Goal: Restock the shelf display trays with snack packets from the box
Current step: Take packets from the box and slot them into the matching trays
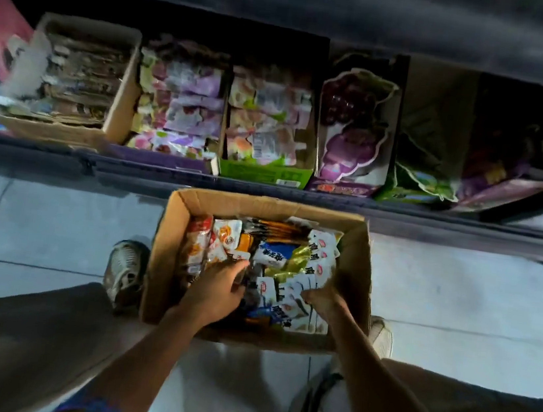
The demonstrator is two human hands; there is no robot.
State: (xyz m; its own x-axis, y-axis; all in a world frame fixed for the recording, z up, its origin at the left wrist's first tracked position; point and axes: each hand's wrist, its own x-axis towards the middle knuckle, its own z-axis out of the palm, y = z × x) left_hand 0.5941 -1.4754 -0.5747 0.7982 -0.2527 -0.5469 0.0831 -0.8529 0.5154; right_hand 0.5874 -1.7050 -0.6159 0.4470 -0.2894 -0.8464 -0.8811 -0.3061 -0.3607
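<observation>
An open cardboard box point(356, 269) stands on the floor between my feet, filled with several mixed snack packets point(271, 252) in white, orange, blue and yellow. My left hand point(217, 288) reaches into the box's near left part, fingers curled down among the packets; what they hold is hidden. My right hand point(322, 297) grips a bunch of white-and-blue packets point(289, 299) at the near right. Above, the shelf carries display trays: a brown cardboard tray point(116, 116), a purple tray point(162, 158) and a green tray point(264, 173), all holding packets.
Further right on the shelf are a purple grape-print tray point(344, 189), a green tray point(402, 195) and dark packaging. A pink carton point(1, 21) leans at the far left. The shelf's dark front edge point(129, 170) runs just behind the box. Pale floor tiles point(36, 226) surround my shoes.
</observation>
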